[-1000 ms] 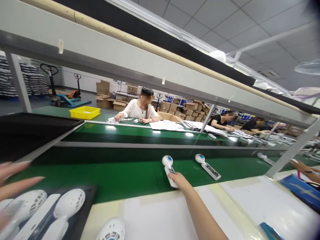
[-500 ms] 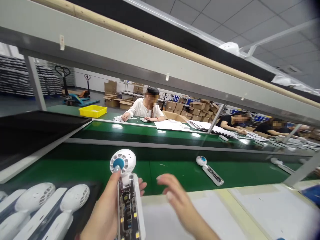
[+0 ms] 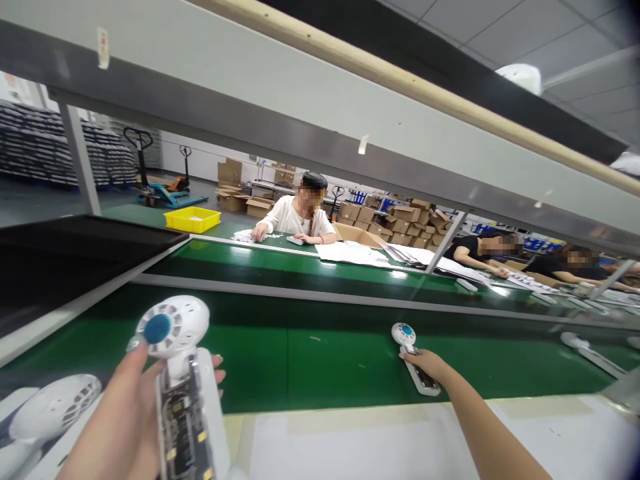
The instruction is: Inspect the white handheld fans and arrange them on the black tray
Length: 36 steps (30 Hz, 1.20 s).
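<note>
My left hand (image 3: 135,393) is wrapped round a white handheld fan (image 3: 193,400), its thumb beside the blue centre of the round head. The fan's handle is open at the front and shows a circuit board with small yellow LEDs. Farther right, my right hand (image 3: 427,365) grips a second handheld fan (image 3: 425,387) lying on the green conveyor belt (image 3: 330,367). My fingers cross its handle just below the head, and part of its circuit board shows under them. At the lower left lie more white fans (image 3: 55,407), partly hidden by my left forearm.
Another fan (image 3: 590,353) lies on the belt at the right. A grey shelf beam (image 3: 300,113) crosses overhead, with a post (image 3: 447,240) below it. Across the belt, a person in white (image 3: 295,217) handles small white parts near a yellow bin (image 3: 193,219). Other people work farther right.
My right hand has reached forward and right and taken hold of the fan on the belt. My left hand has moved left with its fan, and the view has shifted slightly.
</note>
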Each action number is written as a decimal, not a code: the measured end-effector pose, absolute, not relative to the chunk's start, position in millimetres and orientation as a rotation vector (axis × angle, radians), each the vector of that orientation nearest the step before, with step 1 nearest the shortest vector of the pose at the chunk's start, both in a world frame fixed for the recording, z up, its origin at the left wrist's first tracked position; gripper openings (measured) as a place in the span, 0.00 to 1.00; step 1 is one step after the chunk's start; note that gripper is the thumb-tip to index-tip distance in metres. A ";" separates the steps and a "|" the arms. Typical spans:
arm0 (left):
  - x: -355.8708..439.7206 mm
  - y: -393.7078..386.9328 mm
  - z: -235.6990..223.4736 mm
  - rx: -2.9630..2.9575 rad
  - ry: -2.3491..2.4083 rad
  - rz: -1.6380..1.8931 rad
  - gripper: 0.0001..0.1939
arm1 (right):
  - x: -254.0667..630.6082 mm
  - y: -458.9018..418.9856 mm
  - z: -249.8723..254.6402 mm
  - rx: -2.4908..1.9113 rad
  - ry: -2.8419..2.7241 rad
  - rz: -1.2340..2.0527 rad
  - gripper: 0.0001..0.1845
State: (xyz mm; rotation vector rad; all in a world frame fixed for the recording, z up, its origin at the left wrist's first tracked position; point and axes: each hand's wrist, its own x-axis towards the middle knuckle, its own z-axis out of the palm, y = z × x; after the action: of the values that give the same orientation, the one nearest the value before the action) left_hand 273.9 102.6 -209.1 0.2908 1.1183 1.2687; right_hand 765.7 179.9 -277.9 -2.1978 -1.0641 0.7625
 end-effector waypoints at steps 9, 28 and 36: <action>281.9 96.0 -221.9 0.512 0.940 1.204 0.30 | 627.4 161.7 -260.3 -1.305 -0.962 1.397 0.17; 286.8 86.8 -219.9 0.576 0.756 1.181 0.23 | 464.5 91.9 -231.2 -0.649 -0.551 2.093 0.20; 276.5 85.8 -217.7 0.514 0.632 1.061 0.21 | 467.5 64.0 -207.7 -0.806 -0.936 1.757 0.21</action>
State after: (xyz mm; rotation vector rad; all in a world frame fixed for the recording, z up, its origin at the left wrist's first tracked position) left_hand 276.5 85.8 -217.7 0.5142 0.6325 1.0610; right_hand 467.5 64.0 -207.7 -0.8059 -0.9355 1.7567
